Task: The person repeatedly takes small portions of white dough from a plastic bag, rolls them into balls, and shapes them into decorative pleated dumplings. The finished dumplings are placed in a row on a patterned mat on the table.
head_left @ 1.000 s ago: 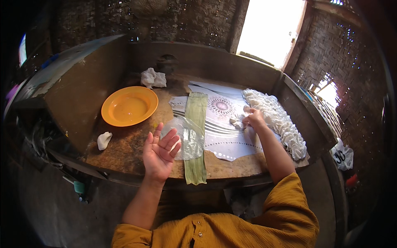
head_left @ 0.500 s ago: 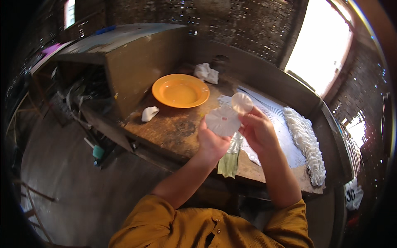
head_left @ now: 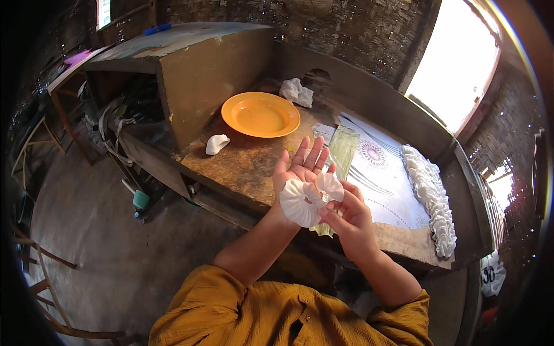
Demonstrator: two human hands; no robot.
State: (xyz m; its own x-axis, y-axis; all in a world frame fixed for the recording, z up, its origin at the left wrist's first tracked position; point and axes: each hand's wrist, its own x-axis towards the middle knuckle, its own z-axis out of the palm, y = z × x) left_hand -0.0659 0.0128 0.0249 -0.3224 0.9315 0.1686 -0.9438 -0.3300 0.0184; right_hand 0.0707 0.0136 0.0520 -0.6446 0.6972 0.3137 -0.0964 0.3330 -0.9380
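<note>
My left hand (head_left: 303,167) lies palm up with its fingers stretched out. Against its palm and wrist rests a larger gathered white fabric circle (head_left: 295,209), with a small hole at its middle. A smaller gathered white fabric circle (head_left: 330,185) overlaps its right edge. My right hand (head_left: 351,222) pinches at the smaller circle, and its fingertips also come close to the larger one's edge. Whether the two circles are joined cannot be made out. Beneath my hands, a pale green strip (head_left: 344,147) lies across the table.
An orange plate (head_left: 231,118) stands on the worn wooden table (head_left: 231,173). White crumpled cloth (head_left: 297,93) and a small white bundle (head_left: 217,145) lie near it. To the right are a patterned white sheet (head_left: 392,202) and a row of gathered white circles (head_left: 430,202). A wooden box (head_left: 213,81) rises at left.
My left hand has opened out, its fingers now extended under the larger circle. My right hand has brought the smaller circle lower, beside the larger one. Both hands have come down nearer to me.
</note>
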